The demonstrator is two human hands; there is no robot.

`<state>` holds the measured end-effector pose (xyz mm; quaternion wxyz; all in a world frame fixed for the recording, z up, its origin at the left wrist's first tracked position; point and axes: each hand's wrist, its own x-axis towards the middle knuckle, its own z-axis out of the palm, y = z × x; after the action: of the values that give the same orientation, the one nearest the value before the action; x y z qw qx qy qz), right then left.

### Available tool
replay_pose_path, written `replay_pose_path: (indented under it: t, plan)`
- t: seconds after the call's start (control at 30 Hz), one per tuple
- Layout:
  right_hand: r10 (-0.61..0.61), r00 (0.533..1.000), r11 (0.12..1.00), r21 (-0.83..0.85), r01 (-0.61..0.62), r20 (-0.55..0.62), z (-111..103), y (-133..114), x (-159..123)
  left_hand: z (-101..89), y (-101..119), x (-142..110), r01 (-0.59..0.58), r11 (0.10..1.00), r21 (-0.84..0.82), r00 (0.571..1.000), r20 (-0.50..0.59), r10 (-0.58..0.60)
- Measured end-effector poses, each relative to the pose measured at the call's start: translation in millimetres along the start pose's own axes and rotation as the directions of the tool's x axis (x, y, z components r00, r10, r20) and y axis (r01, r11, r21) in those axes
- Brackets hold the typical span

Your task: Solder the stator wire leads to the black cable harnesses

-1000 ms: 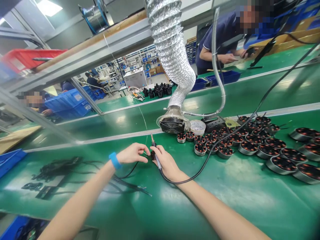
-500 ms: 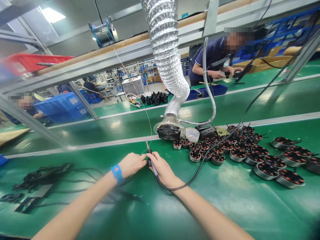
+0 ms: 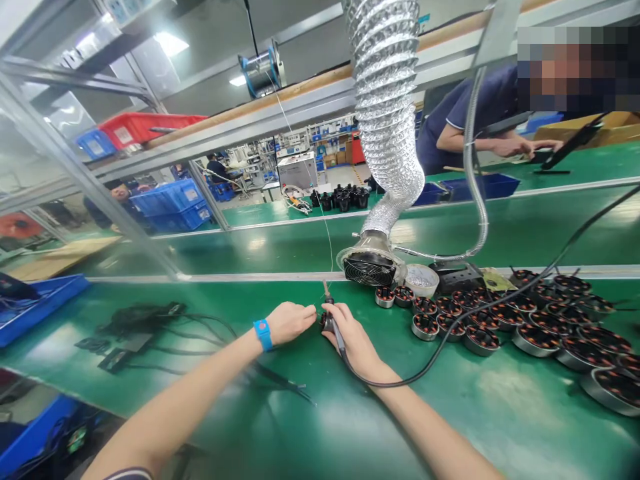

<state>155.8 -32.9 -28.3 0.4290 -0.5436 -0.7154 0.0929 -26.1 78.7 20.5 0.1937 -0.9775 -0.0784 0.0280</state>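
My right hand (image 3: pixel 353 337) grips a soldering iron (image 3: pixel 332 319) like a pen, tip pointing up and away, its black cord (image 3: pixel 450 340) trailing off to the right. My left hand (image 3: pixel 290 321), with a blue wrist strap (image 3: pixel 263 334), pinches a thin solder wire (image 3: pixel 326 240) that runs down from a spool (image 3: pixel 260 69) overhead. Both hands meet over a small dark part (image 3: pixel 324 323) on the green bench (image 3: pixel 500 413); the part is mostly hidden by my fingers.
A fume hood (image 3: pixel 369 267) on a silver duct (image 3: pixel 387 113) stands just behind my hands. Several copper-wound motor stators (image 3: pixel 500 317) lie to the right. Black cables (image 3: pixel 150 327) lie left, a blue tray (image 3: pixel 35 303) far left. A co-worker's hand (image 3: pixel 515 145) is across the benches.
The view has swung right and up; the hands stay together at the same spot, still holding the iron and the wire.
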Motion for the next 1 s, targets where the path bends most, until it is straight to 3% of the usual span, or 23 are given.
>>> replay_pose_path:
  t: [0.1,0.23,0.37,0.43,0.53,0.6,0.77,0.87,1.0]
  plan:
    - [0.014,1.0,0.999,0.03,-0.014,-0.013,-1,0,0,9.2,3,-1,0.115,0.989,-0.091,0.992,-0.045,-0.12]
    - [0.004,1.0,0.997,0.076,-0.003,-0.014,1,5,-3,11.2,10,3,0.349,0.874,-0.337,0.919,-0.06,-0.39]
    - [-0.006,1.0,0.998,0.069,0.008,-0.028,5,18,-4,5.4,2,11,0.372,0.73,-0.574,0.894,0.01,-0.447]
    - [-0.019,0.999,0.998,0.062,0.022,-0.046,8,24,-1,1.2,-11,12,0.388,0.603,-0.698,0.899,0.142,-0.414]
    - [-0.041,0.997,0.995,0.085,0.046,-0.066,11,22,1,-6.7,-23,8,0.409,0.287,-0.866,0.902,0.336,-0.271]
    - [-0.046,0.997,0.991,0.121,0.053,-0.064,12,16,0,-10.1,-21,5,0.395,0.083,-0.915,0.905,0.371,-0.209]
    - [-0.008,1.0,0.986,0.167,0.011,-0.018,11,8,0,-1.1,-6,4,0.349,-0.359,-0.866,0.858,0.449,-0.249]
    - [-0.008,1.0,0.986,0.164,0.008,0.002,10,10,0,3.1,2,8,0.293,-0.483,-0.825,0.837,0.466,-0.288]
    - [-0.034,0.994,0.995,0.087,0.043,-0.105,11,15,1,-3.6,-6,12,0.279,-0.484,-0.829,0.779,0.49,-0.39]
